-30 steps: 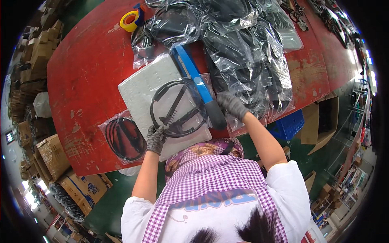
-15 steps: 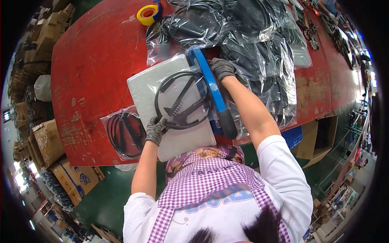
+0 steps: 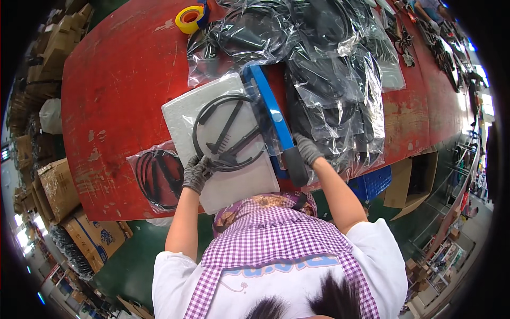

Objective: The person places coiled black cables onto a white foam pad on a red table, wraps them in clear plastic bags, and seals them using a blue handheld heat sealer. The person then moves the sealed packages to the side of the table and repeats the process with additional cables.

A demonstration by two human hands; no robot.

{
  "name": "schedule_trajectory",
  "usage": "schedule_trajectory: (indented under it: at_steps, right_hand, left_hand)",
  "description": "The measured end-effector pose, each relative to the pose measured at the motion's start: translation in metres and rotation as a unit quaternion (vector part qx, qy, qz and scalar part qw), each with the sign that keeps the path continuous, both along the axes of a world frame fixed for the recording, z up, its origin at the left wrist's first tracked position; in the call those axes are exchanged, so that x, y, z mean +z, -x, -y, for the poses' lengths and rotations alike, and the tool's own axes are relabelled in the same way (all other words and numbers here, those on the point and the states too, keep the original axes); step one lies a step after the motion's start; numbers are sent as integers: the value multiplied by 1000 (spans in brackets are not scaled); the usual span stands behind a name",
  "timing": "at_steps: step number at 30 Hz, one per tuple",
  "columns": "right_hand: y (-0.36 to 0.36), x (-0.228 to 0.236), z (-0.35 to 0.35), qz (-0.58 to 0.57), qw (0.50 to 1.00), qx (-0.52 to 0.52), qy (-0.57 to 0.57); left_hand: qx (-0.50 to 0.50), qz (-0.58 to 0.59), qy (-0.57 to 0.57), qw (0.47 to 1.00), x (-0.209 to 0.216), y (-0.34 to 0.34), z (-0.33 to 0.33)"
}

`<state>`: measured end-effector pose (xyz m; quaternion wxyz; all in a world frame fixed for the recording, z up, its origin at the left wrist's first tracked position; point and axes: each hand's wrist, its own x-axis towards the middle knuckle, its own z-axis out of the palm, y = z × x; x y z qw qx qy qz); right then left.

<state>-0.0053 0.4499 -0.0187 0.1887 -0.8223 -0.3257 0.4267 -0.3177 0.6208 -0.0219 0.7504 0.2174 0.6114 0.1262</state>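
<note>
A clear plastic bag with a looped black cable and black plastic parts (image 3: pixel 228 135) lies on a white foam board (image 3: pixel 183 109). My left hand (image 3: pixel 197 173), in a grey glove, is closed on the lower left edge of this bagged cable. Along the board's right side runs a blue bag sealer (image 3: pixel 273 109) with a black handle (image 3: pixel 295 166); the bag's right edge reaches under its arm. My gloved right hand (image 3: pixel 307 150) is right beside that handle, fingers stretched toward the blue arm. Whether it touches the handle cannot be made out.
Another bagged black cable (image 3: pixel 158 178) lies left of the board on the red table (image 3: pixel 119 69). Several bagged black parts (image 3: pixel 334 80) are heaped at the back right. A yellow tape roll (image 3: pixel 189 19) sits at the far edge. Below the table's right edge are a blue crate (image 3: pixel 372 183) and a cardboard box (image 3: pixel 404 183).
My right hand has come back toward me from the middle of the sealer's arm to beside its black handle. My left hand keeps its hold on the bagged cable.
</note>
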Motion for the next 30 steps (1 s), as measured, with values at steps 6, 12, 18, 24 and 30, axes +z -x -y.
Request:
schedule_trajectory:
  at_steps: [6,12,18,24,30]
  right_hand:
    - [10,-34,35,39,999,-8,-31]
    - [14,112,-12,91,977,-59,-185]
    - [86,52,16,418,888,166,-93]
    - [84,16,26,390,858,125,-309]
    - [88,20,28,378,863,121,-312]
  left_hand:
    - [-34,-30,-14,999,2,-2,-7]
    - [-12,-21,-30,999,4,-1,-6]
    - [-3,-25,-41,999,8,-5,-7]
    - [123,-22,-99,987,-9,26,21]
    - [184,53,161,968,-13,38,93]
